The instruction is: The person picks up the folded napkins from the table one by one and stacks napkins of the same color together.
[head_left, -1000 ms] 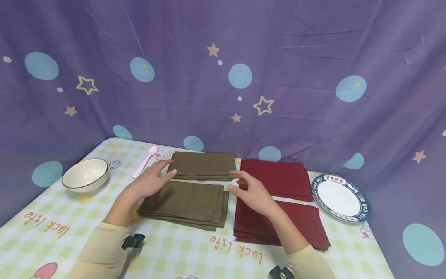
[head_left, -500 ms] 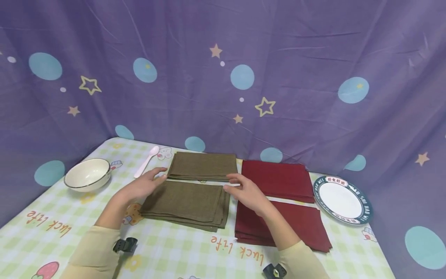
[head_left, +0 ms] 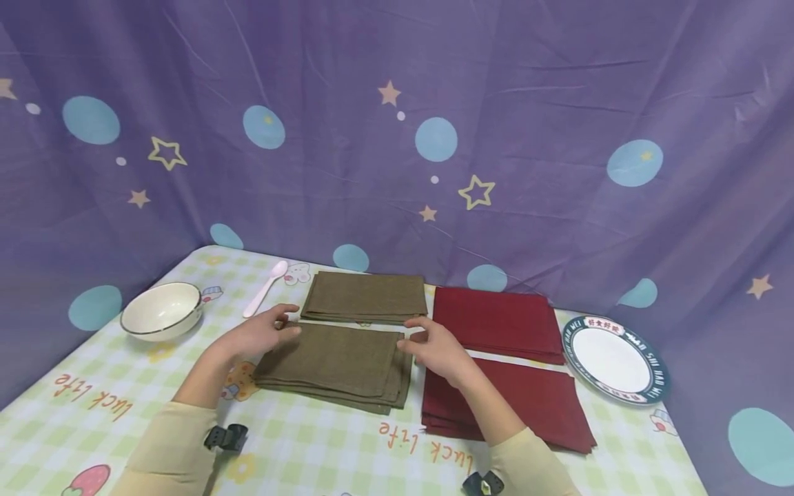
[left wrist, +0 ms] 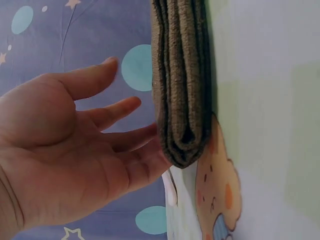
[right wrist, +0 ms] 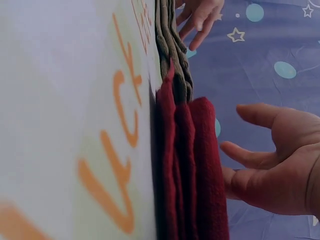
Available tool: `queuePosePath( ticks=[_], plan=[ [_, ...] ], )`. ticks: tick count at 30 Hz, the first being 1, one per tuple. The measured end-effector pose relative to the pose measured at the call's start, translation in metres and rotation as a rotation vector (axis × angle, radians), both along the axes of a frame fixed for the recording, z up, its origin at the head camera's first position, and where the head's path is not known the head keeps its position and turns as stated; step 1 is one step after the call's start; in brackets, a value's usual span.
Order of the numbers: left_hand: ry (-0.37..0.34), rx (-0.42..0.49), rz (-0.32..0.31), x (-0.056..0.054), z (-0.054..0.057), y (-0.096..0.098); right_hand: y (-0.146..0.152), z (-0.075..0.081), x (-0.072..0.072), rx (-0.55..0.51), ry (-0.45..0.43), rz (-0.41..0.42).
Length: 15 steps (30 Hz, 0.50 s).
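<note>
Folded brown cloths lie in two stacks, a front brown stack (head_left: 331, 362) and a back brown stack (head_left: 369, 295). At the left end of the front one is my left hand (head_left: 256, 335), fingers loosely bent, thumb apart. In the left wrist view, the left hand (left wrist: 90, 135) has its lower fingertips beside the folded edge of the brown cloth (left wrist: 182, 80); contact is unclear. My right hand (head_left: 436, 350) hovers at that stack's right end, thumb and fingers spread apart. The right wrist view shows the right hand (right wrist: 277, 160) beyond the red cloth (right wrist: 205, 180), holding nothing.
To the right lie a back red stack (head_left: 496, 322) and a front red stack (head_left: 527, 403) of folded cloths. A green-rimmed plate (head_left: 611, 358) sits at the far right. A white bowl (head_left: 161, 311) and a pink spoon (head_left: 265, 289) are at the left. A purple curtain (head_left: 347, 172) hangs behind.
Relative to the cloths, my left hand has moved left to the front brown stack's end. My right hand has moved left and lower, over its right end. The stacks stay put.
</note>
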<state>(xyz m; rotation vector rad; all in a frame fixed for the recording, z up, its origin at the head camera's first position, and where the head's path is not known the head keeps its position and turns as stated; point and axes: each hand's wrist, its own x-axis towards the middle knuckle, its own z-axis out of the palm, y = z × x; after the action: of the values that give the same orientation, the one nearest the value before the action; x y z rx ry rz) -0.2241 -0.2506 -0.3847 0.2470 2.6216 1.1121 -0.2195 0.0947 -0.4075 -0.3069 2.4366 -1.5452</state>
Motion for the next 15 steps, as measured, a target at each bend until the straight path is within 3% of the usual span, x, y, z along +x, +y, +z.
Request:
queuePosePath(
  ticks=[8,15],
  plan=[
    [0.093,-0.077,-0.014,-0.0029,-0.0042,-0.0019,-0.0040,-0.0010,0.0035,0.016,0.012,-0.012],
    [0.107,-0.107,0.079,-0.0073,-0.0102,-0.0011,-0.0037,-0.0011,0.0035,-0.026,-0.031,-0.020]
  ],
)
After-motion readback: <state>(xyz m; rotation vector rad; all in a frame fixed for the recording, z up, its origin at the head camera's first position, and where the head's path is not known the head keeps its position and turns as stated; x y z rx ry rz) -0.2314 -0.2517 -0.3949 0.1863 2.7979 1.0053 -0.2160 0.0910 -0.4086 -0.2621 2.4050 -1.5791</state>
